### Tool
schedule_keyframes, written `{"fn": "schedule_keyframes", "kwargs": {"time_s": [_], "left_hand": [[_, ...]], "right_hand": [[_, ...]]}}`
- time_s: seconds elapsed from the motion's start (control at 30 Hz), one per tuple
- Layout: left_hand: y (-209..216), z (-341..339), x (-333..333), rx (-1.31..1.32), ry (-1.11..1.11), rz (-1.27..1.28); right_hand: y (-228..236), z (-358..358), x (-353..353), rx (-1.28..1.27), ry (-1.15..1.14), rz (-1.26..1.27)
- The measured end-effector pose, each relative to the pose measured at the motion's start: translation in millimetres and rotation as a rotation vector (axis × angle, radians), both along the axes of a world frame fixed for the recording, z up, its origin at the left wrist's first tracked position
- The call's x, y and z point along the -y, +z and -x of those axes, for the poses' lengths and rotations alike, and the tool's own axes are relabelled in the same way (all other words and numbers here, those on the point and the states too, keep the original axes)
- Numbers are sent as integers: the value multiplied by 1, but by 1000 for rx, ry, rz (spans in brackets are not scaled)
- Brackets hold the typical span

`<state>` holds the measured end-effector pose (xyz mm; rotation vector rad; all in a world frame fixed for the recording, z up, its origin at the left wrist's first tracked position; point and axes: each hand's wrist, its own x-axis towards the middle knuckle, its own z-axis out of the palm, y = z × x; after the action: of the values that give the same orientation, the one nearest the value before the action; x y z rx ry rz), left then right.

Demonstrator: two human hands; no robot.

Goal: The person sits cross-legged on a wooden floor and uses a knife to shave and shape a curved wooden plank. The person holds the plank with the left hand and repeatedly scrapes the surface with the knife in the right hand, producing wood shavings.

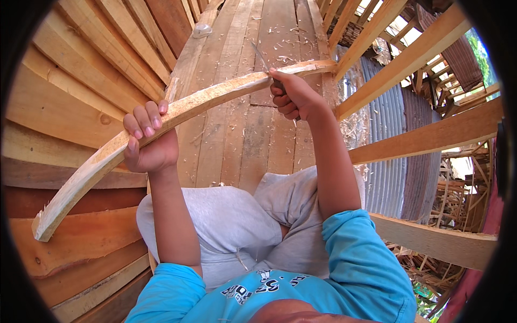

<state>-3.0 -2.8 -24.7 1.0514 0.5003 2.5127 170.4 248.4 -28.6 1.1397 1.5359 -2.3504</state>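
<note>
A long, pale strip of wood (pixel 210 97) stretches across my view, from the lower left up to the railing at the upper right. It looks curved, with whitish shaved patches along its face. My left hand (pixel 149 132) is wrapped round it left of the middle, fingers over the top. Near the far right end, my right hand (pixel 293 96) grips a knife (pixel 259 55). The thin blade points up and away past the wood's far edge. Part of the knife's handle is hidden in my fist, which is right up against the strip.
Plank flooring (pixel 231 142) strewn with shavings lies ahead of my grey-trousered legs (pixel 215 210). A board wall (pixel 70 86) rises on the left. Wooden rails (pixel 420 134) run along the right, with corrugated metal sheets (pixel 385 140) beyond them. A small clear container (pixel 202 30) sits far ahead.
</note>
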Motion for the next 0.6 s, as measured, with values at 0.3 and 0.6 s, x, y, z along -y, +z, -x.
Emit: {"fn": "schedule_keyframes", "kwargs": {"time_s": [0.3, 0.6], "left_hand": [[0, 0, 1, -4, 4, 0], [1, 0, 0, -11, 2, 2]], "right_hand": [[3, 6, 20, 237, -109, -829], [15, -11, 1, -121, -29, 54]]}}
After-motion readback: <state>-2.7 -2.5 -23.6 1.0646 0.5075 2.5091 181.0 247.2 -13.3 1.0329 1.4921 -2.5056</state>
